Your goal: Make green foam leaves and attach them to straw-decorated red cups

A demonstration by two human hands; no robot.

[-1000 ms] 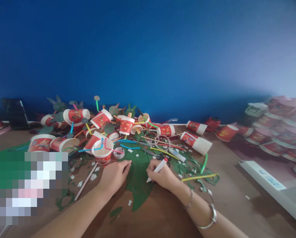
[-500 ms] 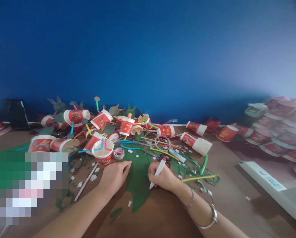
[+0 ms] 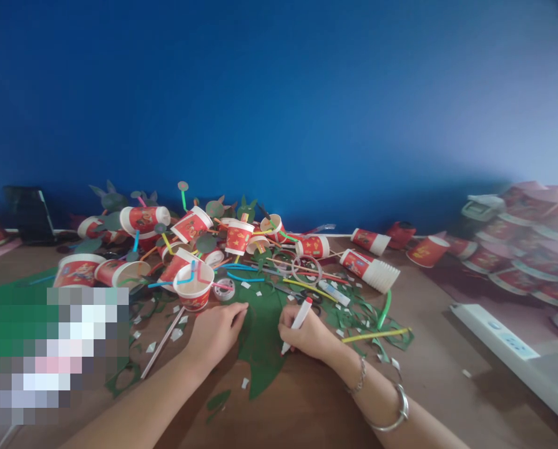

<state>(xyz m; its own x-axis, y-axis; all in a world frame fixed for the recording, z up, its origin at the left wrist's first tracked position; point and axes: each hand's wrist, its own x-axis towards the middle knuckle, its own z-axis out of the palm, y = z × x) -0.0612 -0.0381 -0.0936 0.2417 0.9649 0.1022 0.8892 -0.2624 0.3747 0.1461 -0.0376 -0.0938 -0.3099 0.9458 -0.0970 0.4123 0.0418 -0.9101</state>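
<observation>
A piece of green paper lies on the brown table in front of me. My left hand rests flat on its left edge, fingers stretched out and together, holding nothing. My right hand is closed round a white marker with a red cap, its tip down on the right edge of the green paper. Bracelets sit on my right wrist.
Behind the paper is a heap of red paper cups with coloured straws and green cut-outs. A stack of cups lies on its side at right. Tape rolls, paper scraps, a yellow straw and a white device lie around.
My right hand has shifted the marker tip slightly right and down along the paper's edge. My left hand has stayed put.
</observation>
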